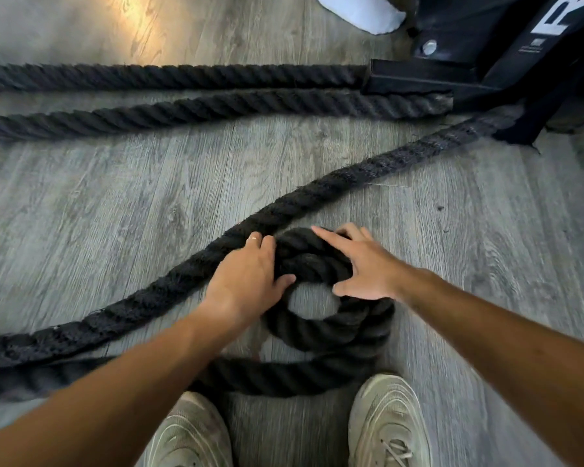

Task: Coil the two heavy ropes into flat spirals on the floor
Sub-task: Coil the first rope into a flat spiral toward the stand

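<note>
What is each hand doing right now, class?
Left hand: grips the rope coil.
Right hand: open, fingers spread, pressing on the rope coil.

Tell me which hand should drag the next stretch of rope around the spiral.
Left, probably. The left hand grips the coil at its left edge, right beside the loose rope trailing off leftward. The right hand lies spread flat on the coil, better for pinning it.

A cut-off white "R" marks the black frame [479, 25].
</note>
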The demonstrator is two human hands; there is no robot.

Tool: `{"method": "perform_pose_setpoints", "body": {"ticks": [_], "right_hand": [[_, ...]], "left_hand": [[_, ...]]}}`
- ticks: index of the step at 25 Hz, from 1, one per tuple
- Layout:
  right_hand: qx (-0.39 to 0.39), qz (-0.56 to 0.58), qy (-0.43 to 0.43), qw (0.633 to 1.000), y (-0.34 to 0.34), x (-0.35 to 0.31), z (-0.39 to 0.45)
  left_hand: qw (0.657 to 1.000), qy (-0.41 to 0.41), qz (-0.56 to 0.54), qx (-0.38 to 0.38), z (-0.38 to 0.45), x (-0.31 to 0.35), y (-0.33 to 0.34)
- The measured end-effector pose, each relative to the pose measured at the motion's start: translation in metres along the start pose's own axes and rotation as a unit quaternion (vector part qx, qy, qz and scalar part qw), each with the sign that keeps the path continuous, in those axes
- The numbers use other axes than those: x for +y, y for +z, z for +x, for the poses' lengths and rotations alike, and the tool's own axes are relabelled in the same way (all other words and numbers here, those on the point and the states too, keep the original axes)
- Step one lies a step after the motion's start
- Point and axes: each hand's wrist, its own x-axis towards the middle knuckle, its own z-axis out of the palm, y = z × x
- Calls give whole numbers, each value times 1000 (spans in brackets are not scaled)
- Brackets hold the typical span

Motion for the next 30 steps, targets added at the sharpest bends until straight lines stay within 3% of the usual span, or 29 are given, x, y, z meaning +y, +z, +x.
{"method": "perform_pose_setpoints", "body": {"ticks": [2,3,5,6,8,12,15,17,20,22,24,26,28,30], "right_hand": [[24,-19,-26,999,-1,3,-6],[87,-6,11,996,9,2,-15],[206,65,196,956,48,-4,-43],[225,127,285,923,68,-10,-59],[235,231,342,880,95,-18,-76],[267,178,235,918,90,-8,-59],[174,118,116,971,63,1,-34],[83,64,42,994,32,5,-6],[51,8,-5,999,-8,3,29],[115,-6,20,993,-3,-4,26],[214,25,144,966,30,-17,-2],[232,107,279,926,72,-36,-38],[241,157,307,907,96,-46,-56],[251,138,265,921,97,-40,-53]], "left_hand": [[999,-22,-2,47,-14,8,8],[998,-28,0,64,-15,8,9],[997,-20,-1,78,-11,3,11],[997,-5,-11,74,-7,1,12],[998,22,-44,49,1,-3,11],[994,95,-38,32,13,-8,0],[990,137,-20,-28,25,-11,-15],[992,116,34,-37,31,-14,-15],[997,38,66,-5,23,-12,-8],[998,14,54,7,17,-7,-3],[999,5,45,13,15,-3,-2],[999,4,45,17,15,-1,-1],[999,7,41,14,13,-1,0],[999,-18,23,16,7,-4,2]]}}
